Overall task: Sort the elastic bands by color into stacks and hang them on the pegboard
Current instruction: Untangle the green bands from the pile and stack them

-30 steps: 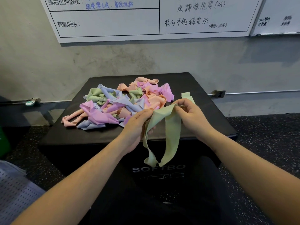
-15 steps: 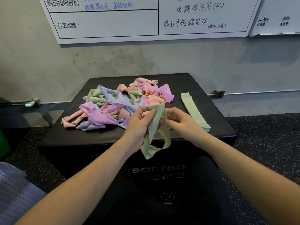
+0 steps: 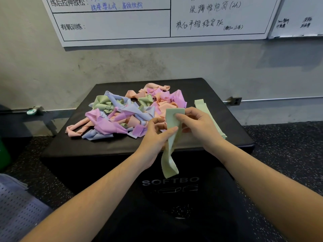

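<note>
A green elastic band [image 3: 172, 130] is being held above the near edge of the black bench [image 3: 108, 145]. It is being pinched by the left hand [image 3: 154, 135] at its middle, fingers curled round it, and its upper end is being gripped by the right hand [image 3: 199, 124]. Its lower loop is hanging down in front of the bench. A mixed pile of bands [image 3: 125, 112] is lying to the left, and a flat green stack [image 3: 202, 106] is partly hidden behind the right hand.
</note>
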